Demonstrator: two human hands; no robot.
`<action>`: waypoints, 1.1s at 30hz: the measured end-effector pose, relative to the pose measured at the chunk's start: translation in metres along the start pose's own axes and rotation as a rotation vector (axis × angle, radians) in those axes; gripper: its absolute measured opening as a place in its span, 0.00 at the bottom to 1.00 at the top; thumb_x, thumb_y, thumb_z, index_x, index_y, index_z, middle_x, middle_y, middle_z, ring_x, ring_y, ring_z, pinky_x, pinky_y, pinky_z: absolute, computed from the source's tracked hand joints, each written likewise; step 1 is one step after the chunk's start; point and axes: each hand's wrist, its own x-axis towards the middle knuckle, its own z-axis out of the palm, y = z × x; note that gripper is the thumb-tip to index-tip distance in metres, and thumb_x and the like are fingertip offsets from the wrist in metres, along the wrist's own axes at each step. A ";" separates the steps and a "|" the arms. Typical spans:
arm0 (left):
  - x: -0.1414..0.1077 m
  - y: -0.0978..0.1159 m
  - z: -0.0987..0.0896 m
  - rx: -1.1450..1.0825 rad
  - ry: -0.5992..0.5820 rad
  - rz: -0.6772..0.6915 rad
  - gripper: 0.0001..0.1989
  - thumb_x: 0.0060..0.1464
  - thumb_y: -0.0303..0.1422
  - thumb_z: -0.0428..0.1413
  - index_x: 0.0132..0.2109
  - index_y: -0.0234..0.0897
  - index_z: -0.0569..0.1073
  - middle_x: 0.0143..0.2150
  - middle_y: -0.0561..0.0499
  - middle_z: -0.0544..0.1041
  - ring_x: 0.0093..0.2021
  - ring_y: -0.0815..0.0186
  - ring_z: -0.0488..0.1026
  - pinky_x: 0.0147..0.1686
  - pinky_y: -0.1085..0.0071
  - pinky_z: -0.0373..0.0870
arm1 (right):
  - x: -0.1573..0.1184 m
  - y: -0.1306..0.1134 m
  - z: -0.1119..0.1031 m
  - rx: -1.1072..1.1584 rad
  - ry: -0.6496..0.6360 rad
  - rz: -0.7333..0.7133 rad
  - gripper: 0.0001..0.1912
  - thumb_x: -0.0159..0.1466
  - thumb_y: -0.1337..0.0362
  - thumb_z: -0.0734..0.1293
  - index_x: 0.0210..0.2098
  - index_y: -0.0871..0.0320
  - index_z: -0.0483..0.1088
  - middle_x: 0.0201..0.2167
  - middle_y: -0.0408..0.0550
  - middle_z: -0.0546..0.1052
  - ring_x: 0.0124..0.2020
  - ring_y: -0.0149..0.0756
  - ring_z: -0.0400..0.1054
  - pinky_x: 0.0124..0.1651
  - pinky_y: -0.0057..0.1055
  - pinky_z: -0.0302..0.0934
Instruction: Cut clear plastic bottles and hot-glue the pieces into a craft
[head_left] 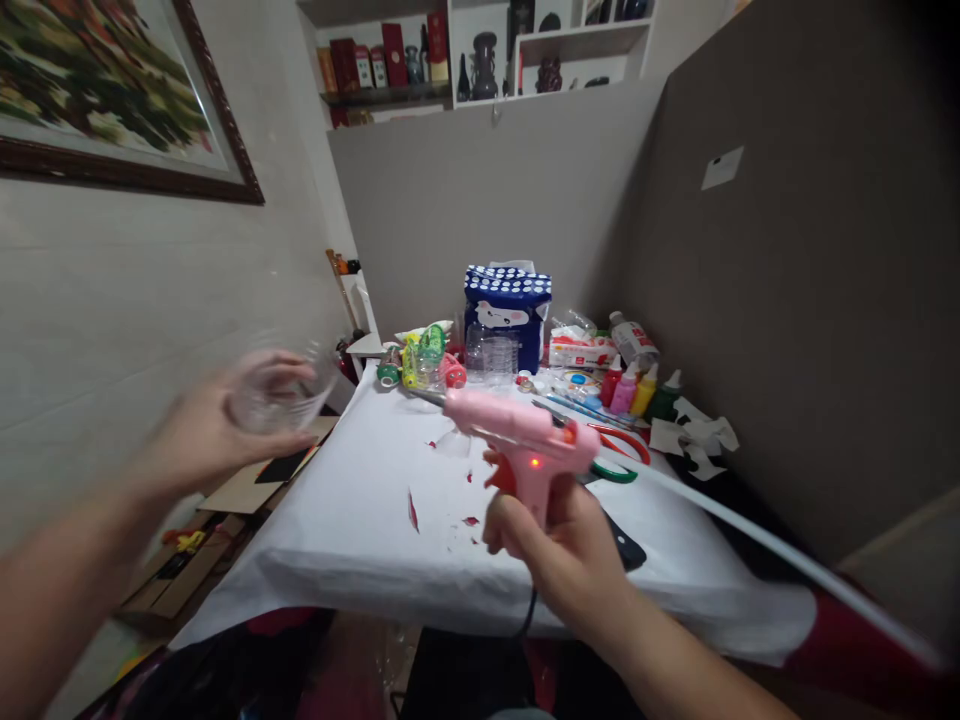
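My right hand (559,535) is wrapped round the handle of a pink hot glue gun (502,420), raised above the white-covered table. Its nozzle points left, a red light glows on its side, and a long white glue stick (750,515) sticks out of its back toward the lower right. On the left, my left hand (202,420) grips a clear plastic cup (281,395), held up beyond the table's left edge and blurred by motion. The cup and the nozzle are apart.
Dark red scraps (412,510) lie on the white cloth (337,540). Red- and green-handled scissors (619,470) and a black phone-like object (626,545) sit behind the glue gun. Paint bottles (641,393), a tissue pack (581,350) and a blue bag (508,315) stand toward the back.
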 end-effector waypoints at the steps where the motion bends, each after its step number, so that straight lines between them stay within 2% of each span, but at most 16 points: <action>1: 0.000 0.001 0.016 -0.050 -0.031 0.014 0.40 0.40 0.49 0.67 0.58 0.42 0.63 0.54 0.46 0.76 0.54 0.53 0.73 0.58 0.58 0.68 | -0.004 0.006 -0.008 -0.079 0.013 -0.051 0.11 0.65 0.58 0.65 0.29 0.58 0.71 0.23 0.44 0.73 0.24 0.33 0.69 0.28 0.29 0.66; 4: -0.004 0.006 0.066 -0.156 -0.157 0.123 0.37 0.46 0.43 0.66 0.59 0.41 0.61 0.51 0.46 0.76 0.53 0.56 0.74 0.58 0.60 0.69 | -0.018 0.024 -0.028 -0.164 0.109 -0.130 0.08 0.65 0.60 0.66 0.35 0.57 0.76 0.31 0.50 0.79 0.34 0.41 0.74 0.36 0.35 0.70; 5: -0.006 0.007 0.080 -0.173 -0.216 0.185 0.36 0.47 0.41 0.66 0.60 0.42 0.60 0.52 0.46 0.76 0.52 0.57 0.74 0.56 0.62 0.70 | -0.023 0.030 -0.033 -0.152 0.158 -0.122 0.08 0.65 0.61 0.66 0.38 0.56 0.77 0.33 0.51 0.80 0.37 0.43 0.75 0.38 0.36 0.70; 7: -0.007 0.010 0.106 -0.197 -0.256 0.304 0.36 0.47 0.38 0.66 0.61 0.43 0.61 0.52 0.46 0.75 0.52 0.58 0.74 0.53 0.63 0.73 | -0.031 0.037 -0.043 -0.114 0.261 -0.079 0.08 0.66 0.61 0.66 0.37 0.55 0.77 0.34 0.50 0.81 0.36 0.43 0.76 0.38 0.35 0.71; 9: -0.006 0.013 0.125 -0.210 -0.269 0.414 0.37 0.45 0.38 0.68 0.60 0.42 0.62 0.49 0.46 0.76 0.47 0.59 0.76 0.49 0.64 0.75 | -0.036 0.040 -0.053 -0.095 0.333 -0.042 0.07 0.65 0.61 0.67 0.37 0.55 0.78 0.33 0.49 0.81 0.33 0.40 0.76 0.35 0.32 0.71; 12: 0.003 0.015 0.146 -0.241 -0.299 0.540 0.41 0.40 0.42 0.70 0.59 0.39 0.64 0.46 0.45 0.78 0.40 0.59 0.79 0.43 0.64 0.78 | -0.039 0.039 -0.067 -0.130 0.342 -0.013 0.09 0.64 0.60 0.69 0.42 0.54 0.78 0.36 0.49 0.81 0.33 0.39 0.75 0.35 0.29 0.70; 16: 0.014 0.014 0.168 -0.180 -0.205 0.692 0.44 0.36 0.47 0.70 0.59 0.38 0.65 0.46 0.43 0.79 0.38 0.57 0.80 0.42 0.62 0.79 | -0.041 0.042 -0.081 -0.186 0.257 -0.047 0.14 0.69 0.56 0.62 0.42 0.53 0.77 0.33 0.49 0.79 0.32 0.37 0.73 0.33 0.28 0.69; 20: 0.019 0.006 0.188 -0.134 -0.080 0.798 0.42 0.40 0.44 0.69 0.61 0.38 0.63 0.48 0.41 0.79 0.41 0.56 0.80 0.44 0.63 0.78 | -0.038 0.049 -0.082 -0.224 0.098 -0.118 0.17 0.71 0.54 0.57 0.44 0.53 0.74 0.40 0.51 0.78 0.38 0.40 0.74 0.40 0.32 0.71; 22: 0.021 0.000 0.195 -0.118 -0.048 0.827 0.41 0.43 0.44 0.68 0.61 0.37 0.63 0.48 0.41 0.79 0.43 0.56 0.80 0.43 0.64 0.78 | -0.033 0.051 -0.078 -0.292 0.093 -0.128 0.14 0.71 0.56 0.58 0.45 0.52 0.74 0.38 0.49 0.78 0.38 0.38 0.74 0.41 0.31 0.70; 26: 0.023 -0.010 0.201 -0.110 -0.059 0.837 0.39 0.45 0.48 0.66 0.60 0.34 0.65 0.46 0.40 0.80 0.40 0.57 0.80 0.39 0.67 0.78 | -0.021 0.052 -0.071 -0.324 0.184 -0.146 0.11 0.71 0.60 0.59 0.42 0.50 0.73 0.31 0.43 0.77 0.30 0.31 0.72 0.32 0.22 0.67; 30: 0.025 -0.015 0.204 -0.114 -0.069 0.844 0.39 0.44 0.47 0.67 0.58 0.33 0.65 0.45 0.40 0.80 0.39 0.58 0.80 0.37 0.68 0.78 | -0.017 0.060 -0.070 -0.305 0.129 -0.099 0.10 0.71 0.61 0.59 0.47 0.50 0.71 0.39 0.46 0.77 0.33 0.32 0.72 0.30 0.22 0.67; 33: 0.026 -0.016 0.205 -0.106 -0.058 0.866 0.40 0.43 0.46 0.68 0.58 0.32 0.65 0.45 0.38 0.79 0.39 0.57 0.80 0.37 0.68 0.78 | -0.019 0.069 -0.071 -0.292 0.090 -0.059 0.11 0.71 0.62 0.59 0.50 0.49 0.69 0.44 0.48 0.75 0.38 0.35 0.73 0.34 0.25 0.68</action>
